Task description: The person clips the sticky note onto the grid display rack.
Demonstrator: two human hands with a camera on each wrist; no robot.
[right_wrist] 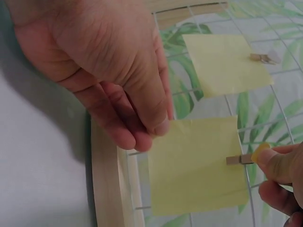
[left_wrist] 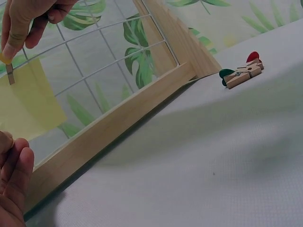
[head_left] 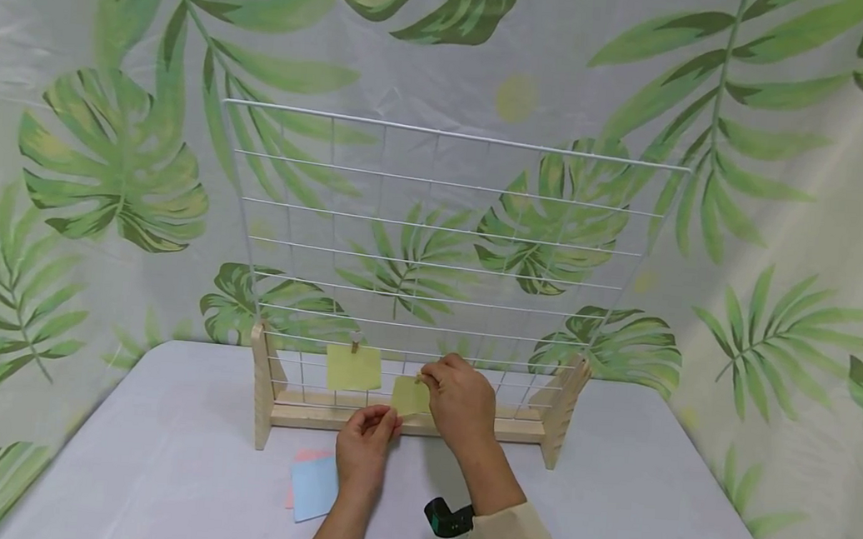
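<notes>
Paper note [right_wrist: 194, 165], square and yellow, sits at the lower edge of the white wire grid [head_left: 441, 132]. The left hand [head_left: 362, 447] pinches its lower left corner; the right hand [head_left: 462, 398] pinches a small yellow-ended wooden clothespin [right_wrist: 234, 160] on its top edge. Another yellow paper square [head_left: 353, 369] is clipped nearer the grid's left edge.

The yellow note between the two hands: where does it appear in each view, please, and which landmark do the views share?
Head: below centre, the yellow note between left hand and right hand.
Left wrist: yellow note at the left edge.
Right wrist: yellow note low centre, below the other note.
Shared landmark: the wooden bar.
</notes>
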